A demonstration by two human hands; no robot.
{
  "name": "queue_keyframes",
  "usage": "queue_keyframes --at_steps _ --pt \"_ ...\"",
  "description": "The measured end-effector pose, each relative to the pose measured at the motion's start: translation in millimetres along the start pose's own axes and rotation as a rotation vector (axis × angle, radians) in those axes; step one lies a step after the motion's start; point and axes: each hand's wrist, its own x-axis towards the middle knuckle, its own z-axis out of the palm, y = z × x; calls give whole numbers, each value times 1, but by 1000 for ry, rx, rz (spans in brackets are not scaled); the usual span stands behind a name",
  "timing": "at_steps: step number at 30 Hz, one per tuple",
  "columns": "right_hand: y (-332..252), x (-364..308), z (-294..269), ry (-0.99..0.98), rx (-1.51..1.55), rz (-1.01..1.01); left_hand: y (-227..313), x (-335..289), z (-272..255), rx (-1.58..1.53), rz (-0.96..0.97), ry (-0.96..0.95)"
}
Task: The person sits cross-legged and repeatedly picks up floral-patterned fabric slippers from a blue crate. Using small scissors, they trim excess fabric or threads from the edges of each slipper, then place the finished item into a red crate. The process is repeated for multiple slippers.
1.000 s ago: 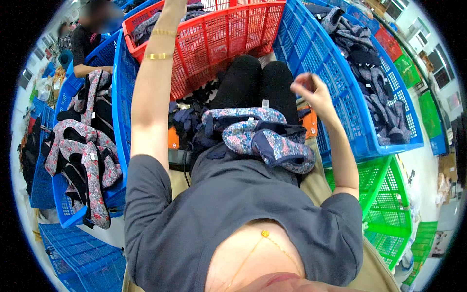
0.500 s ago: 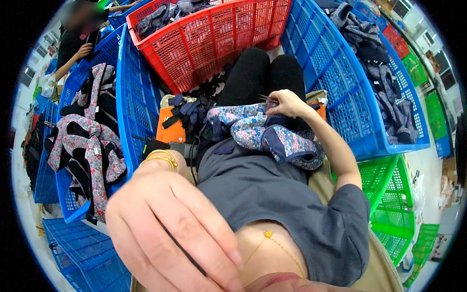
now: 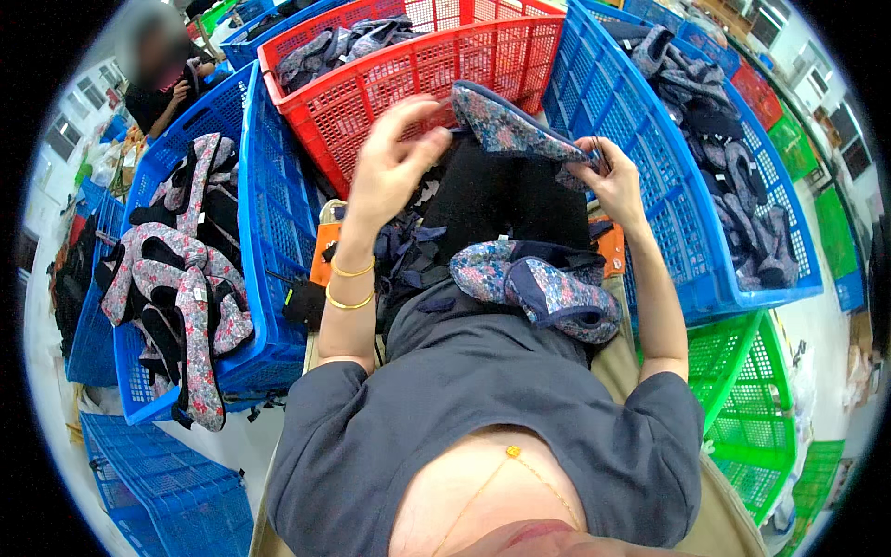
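Observation:
My right hand (image 3: 613,186) is closed on the right end of a floral fabric piece (image 3: 520,125) with dark navy edging, held up above my knees. A thin dark tool lies along its fingers, mostly hidden; it looks like small snips. Just left of the piece, my left hand (image 3: 399,158) is raised with thumb and fingers apart, slightly blurred, nothing visible in it. Two gold bangles circle that wrist. More blue floral fabric pieces (image 3: 566,297) with navy trim lie bunched on my lap.
A red crate (image 3: 343,121) of fabric pieces stands ahead. Blue crates flank me, the left one (image 3: 278,213) heaped with pink-grey floral pieces (image 3: 200,288), the right one (image 3: 640,139) also filled. Dark scraps (image 3: 404,246) lie left of my legs. Another person (image 3: 162,93) is at far left.
My left hand has moved from close by the camera out over my knees. The right hand has risen off my lap, lifting one floral fabric piece forward.

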Motion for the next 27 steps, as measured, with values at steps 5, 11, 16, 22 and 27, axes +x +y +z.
queue_keyframes --at_steps 5,11,16,22,27 --pt "3 -3 5 -69 168 138 -21 -10 32 -298 -318 29" --pt "17 -8 26 -64 302 135 -12 -21 31 -572 -288 77" --pt "24 -17 54 -100 487 235 -6 -26 34 -1181 -357 18" --pt "45 -22 80 -217 629 198 -17 -17 45 -1605 -422 -151" --pt "40 -10 74 -141 668 284 -26 -7 75 -1395 -215 -169"
